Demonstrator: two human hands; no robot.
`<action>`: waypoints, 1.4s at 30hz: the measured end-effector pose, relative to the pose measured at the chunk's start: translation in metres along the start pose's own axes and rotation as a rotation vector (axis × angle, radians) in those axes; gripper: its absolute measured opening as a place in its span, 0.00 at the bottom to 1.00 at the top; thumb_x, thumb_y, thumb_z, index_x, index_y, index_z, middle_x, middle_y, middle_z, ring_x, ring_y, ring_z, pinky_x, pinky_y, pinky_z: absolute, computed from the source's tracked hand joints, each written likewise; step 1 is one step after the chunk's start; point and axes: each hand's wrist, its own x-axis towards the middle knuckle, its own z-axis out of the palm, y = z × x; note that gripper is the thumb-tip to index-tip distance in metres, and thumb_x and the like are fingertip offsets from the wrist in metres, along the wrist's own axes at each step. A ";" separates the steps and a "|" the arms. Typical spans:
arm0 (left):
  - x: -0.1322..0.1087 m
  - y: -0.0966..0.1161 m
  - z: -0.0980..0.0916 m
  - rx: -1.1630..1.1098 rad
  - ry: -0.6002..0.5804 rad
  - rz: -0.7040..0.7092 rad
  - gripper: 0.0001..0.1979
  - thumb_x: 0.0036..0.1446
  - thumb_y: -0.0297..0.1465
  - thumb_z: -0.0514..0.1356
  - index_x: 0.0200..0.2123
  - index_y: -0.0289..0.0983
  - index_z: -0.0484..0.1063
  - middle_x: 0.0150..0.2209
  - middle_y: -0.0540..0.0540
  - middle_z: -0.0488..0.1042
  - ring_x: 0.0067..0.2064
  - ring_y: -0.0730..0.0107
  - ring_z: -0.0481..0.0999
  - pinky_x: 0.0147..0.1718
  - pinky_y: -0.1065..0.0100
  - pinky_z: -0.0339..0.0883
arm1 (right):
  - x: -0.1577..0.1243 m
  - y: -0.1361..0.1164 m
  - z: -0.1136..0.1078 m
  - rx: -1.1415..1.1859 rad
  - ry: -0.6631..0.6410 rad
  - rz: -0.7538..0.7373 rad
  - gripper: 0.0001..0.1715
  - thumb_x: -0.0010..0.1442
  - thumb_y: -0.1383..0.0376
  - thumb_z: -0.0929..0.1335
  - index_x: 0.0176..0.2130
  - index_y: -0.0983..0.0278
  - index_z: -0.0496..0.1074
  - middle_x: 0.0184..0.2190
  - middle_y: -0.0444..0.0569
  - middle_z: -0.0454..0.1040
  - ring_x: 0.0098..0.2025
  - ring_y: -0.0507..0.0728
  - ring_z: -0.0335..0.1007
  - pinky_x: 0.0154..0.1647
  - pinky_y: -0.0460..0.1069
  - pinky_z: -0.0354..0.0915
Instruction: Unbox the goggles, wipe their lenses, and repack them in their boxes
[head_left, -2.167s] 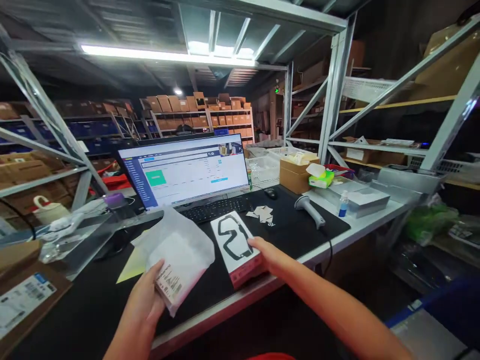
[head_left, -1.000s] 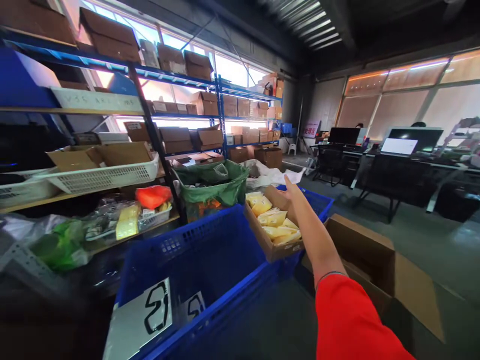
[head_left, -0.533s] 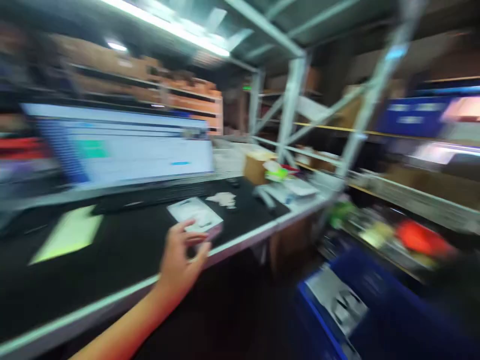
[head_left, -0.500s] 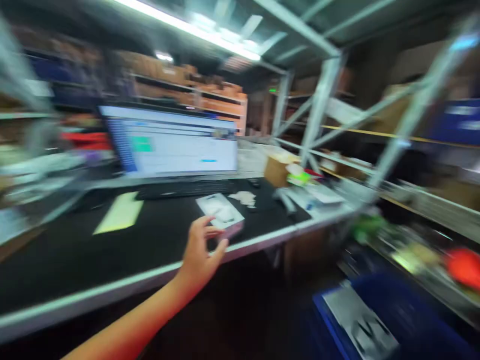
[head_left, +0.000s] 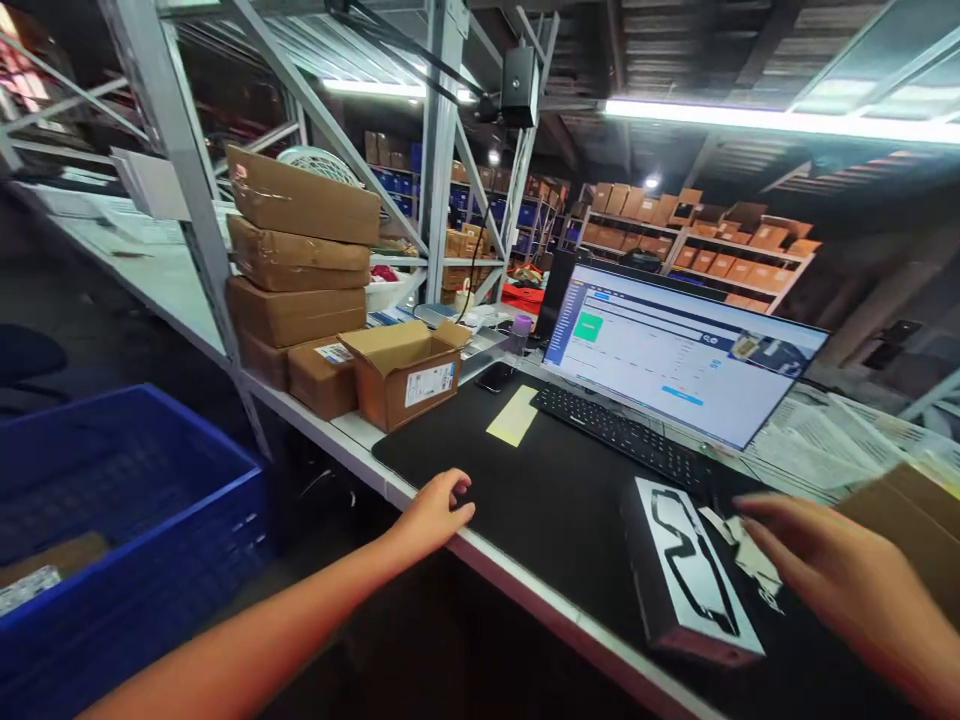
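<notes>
Hands come first in view: the left hand (head_left: 439, 508) rests at the near edge of the black desk mat (head_left: 570, 490), fingers loosely curled and empty, while the right hand (head_left: 832, 575) at about four o'clock hovers with fingers spread wide, holding nothing. Just left of that hand, near but not touching it, lies a flat boxed product (head_left: 686, 575) — white lid with a dark outline drawing, reddish sides — flat on the mat near the table's front edge. It looks like stiff cardboard, light and smooth, probably best taken by its two long sides. Small paper scraps (head_left: 739, 545) lie between box and right hand. Farther in, at twelve o'clock, a yellow sheet (head_left: 514, 415) and a keyboard (head_left: 622, 440) sit before a lit monitor (head_left: 679, 350). At about ten o'clock an open cardboard carton (head_left: 409, 370) stands beside stacked parcels (head_left: 300, 270). At eight o'clock, below table level, is a blue crate (head_left: 127, 540) — shelving with more boxes fills the far background.
</notes>
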 end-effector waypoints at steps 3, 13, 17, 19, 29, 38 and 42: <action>0.065 -0.011 0.018 -0.075 0.052 -0.187 0.13 0.63 0.34 0.63 0.48 0.34 0.71 0.45 0.44 0.74 0.42 0.64 0.76 0.42 0.58 0.74 | 0.081 -0.037 0.050 -0.014 -0.274 -0.163 0.11 0.59 0.59 0.68 0.39 0.55 0.80 0.40 0.53 0.82 0.38 0.61 0.78 0.39 0.55 0.70; 0.210 -0.033 0.051 -0.130 0.165 -0.297 0.19 0.65 0.37 0.61 0.55 0.36 0.68 0.54 0.41 0.72 0.50 0.59 0.76 0.47 0.53 0.74 | 0.196 -0.103 0.270 0.017 -0.612 -0.267 0.21 0.60 0.52 0.72 0.49 0.59 0.80 0.44 0.53 0.83 0.45 0.62 0.80 0.45 0.49 0.70; 0.235 -0.045 0.043 -0.113 0.185 -0.152 0.17 0.65 0.36 0.61 0.54 0.36 0.69 0.53 0.41 0.72 0.49 0.60 0.75 0.47 0.54 0.74 | 0.198 -0.098 0.310 0.015 -0.643 -0.287 0.20 0.63 0.52 0.70 0.50 0.59 0.80 0.50 0.55 0.80 0.53 0.63 0.77 0.51 0.50 0.68; 0.239 -0.050 0.042 -0.115 0.135 -0.084 0.14 0.65 0.35 0.61 0.51 0.35 0.71 0.49 0.42 0.74 0.45 0.63 0.76 0.45 0.56 0.74 | 0.199 -0.097 0.321 -0.006 -0.652 -0.278 0.17 0.65 0.54 0.70 0.49 0.59 0.80 0.50 0.55 0.80 0.52 0.64 0.77 0.51 0.52 0.69; 0.235 -0.057 0.025 -0.059 0.023 -0.013 0.10 0.53 0.20 0.58 0.37 0.37 0.73 0.37 0.48 0.76 0.32 0.71 0.75 0.37 0.68 0.70 | 0.200 -0.101 0.339 -0.025 -0.670 -0.214 0.12 0.67 0.62 0.69 0.47 0.55 0.81 0.50 0.48 0.80 0.53 0.63 0.77 0.72 0.63 0.45; 0.231 -0.049 0.021 0.003 -0.018 0.066 0.14 0.50 0.15 0.55 0.31 0.38 0.74 0.31 0.50 0.77 0.31 0.70 0.75 0.39 0.68 0.69 | 0.196 -0.109 0.340 0.024 -0.598 -0.214 0.11 0.64 0.70 0.69 0.37 0.60 0.83 0.43 0.51 0.83 0.51 0.65 0.78 0.70 0.67 0.47; 0.234 -0.050 0.014 0.037 -0.021 0.088 0.12 0.53 0.18 0.55 0.33 0.38 0.75 0.33 0.48 0.78 0.35 0.66 0.77 0.40 0.65 0.69 | 0.192 -0.102 0.323 0.174 -0.635 -0.292 0.09 0.62 0.70 0.71 0.34 0.57 0.81 0.46 0.43 0.82 0.55 0.58 0.75 0.63 0.52 0.63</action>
